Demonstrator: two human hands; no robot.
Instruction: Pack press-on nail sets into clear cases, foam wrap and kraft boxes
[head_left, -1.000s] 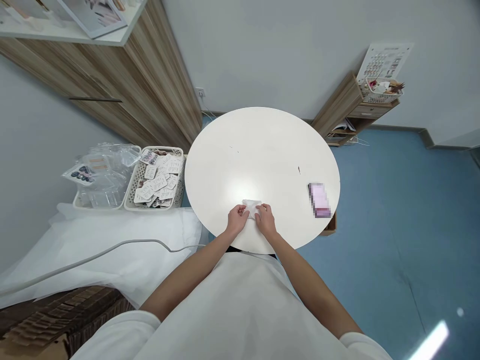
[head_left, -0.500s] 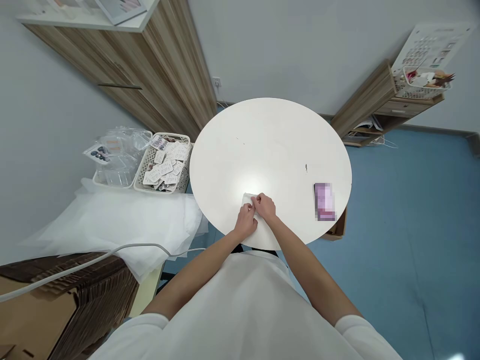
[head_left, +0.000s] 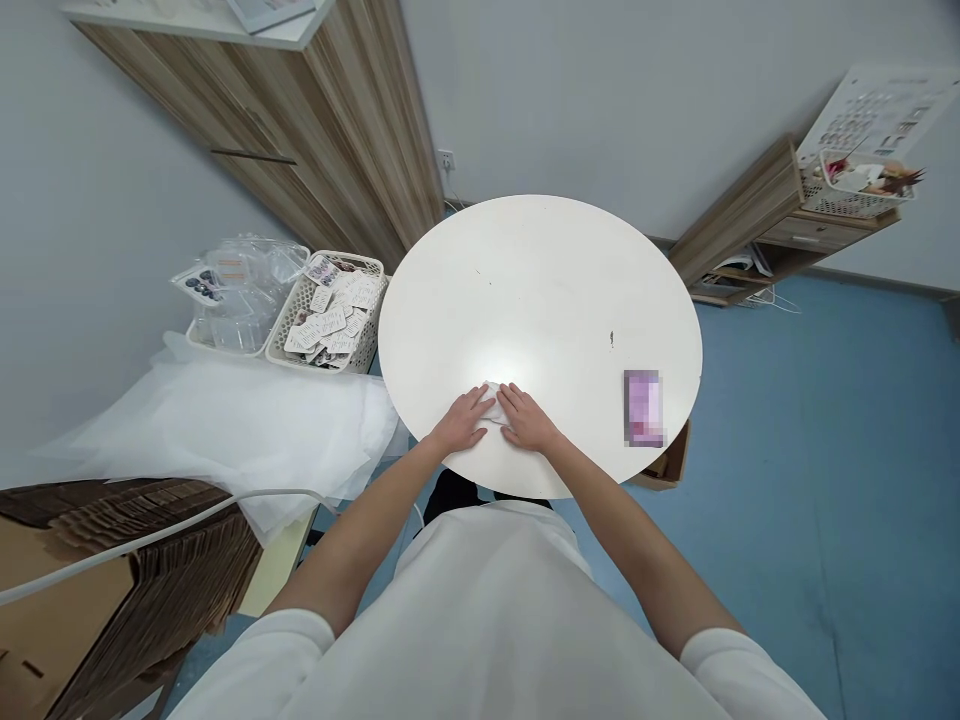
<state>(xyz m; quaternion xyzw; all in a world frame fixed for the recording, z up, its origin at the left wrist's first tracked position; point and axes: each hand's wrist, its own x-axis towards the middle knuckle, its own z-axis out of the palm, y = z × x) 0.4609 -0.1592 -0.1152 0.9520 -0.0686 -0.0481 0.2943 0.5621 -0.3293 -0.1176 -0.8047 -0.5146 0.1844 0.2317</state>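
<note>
Flattened since a half-second earlier: left hand (head_left: 463, 422) and right hand (head_left: 529, 420), fingers spread, pressed side by side on small white folded sheet (head_left: 493, 390) near round table's (head_left: 540, 270) front edge. Risk judged: uneven pressure, sheet skewed or slid off.

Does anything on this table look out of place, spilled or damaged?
Nothing is spilled or damaged. The left hand and right hand lie flat on a small white sheet near the front of the table. The only blemish is a tiny dark speck right of centre. Beside it, cards lie heaped in a basket.
</note>
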